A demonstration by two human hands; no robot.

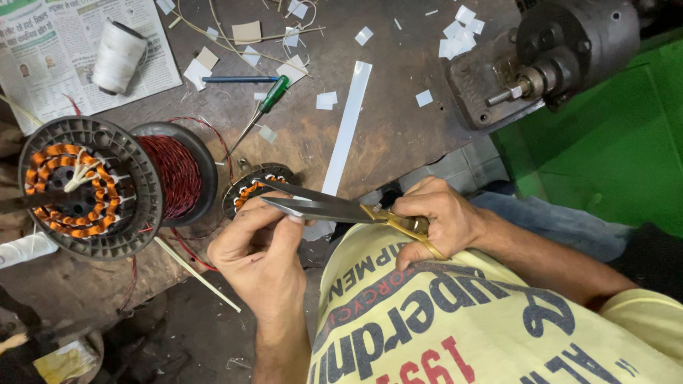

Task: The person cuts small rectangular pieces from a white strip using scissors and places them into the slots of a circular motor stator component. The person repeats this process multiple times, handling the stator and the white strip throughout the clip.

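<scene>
Head view, everything placed off the scissors (334, 208).

Risks:
- Blades are parted in a narrow V, tips pointing at the small wound coil (255, 186) just beyond them. A slip could nick the copper wire or its insulation, as I judge it.
- Left hand (260, 252) has thumb and fingers pinched right under the blades, touching or nearly so. I can't tell what it pinches; probably a bit of white strip, mostly hidden. If the blades close off-line, a fingertip gets cut.
- Work is held in the air over the bench edge, unsupported, so a crooked cut is likely.

Grip:
- Right hand (441, 220) is closed through the gold handles, firm hold, blades partly open.
- Left hand is a tight pinch, contents unclear.

Scissors look: steel blades, gold loops, lying roughly level, between the hands and just in front of the person's yellow shirt (455, 320).

Around them:
- Long white strip (348, 124) runs away from the blades up the bench.
- Green-handled screwdriver (265, 107) beyond the small coil.
- Spool of red wire (174, 174) and big orange-wound coil (85, 186) well left.
- Cut white scraps (459, 32) far off, near the grey machine (562, 50).
</scene>
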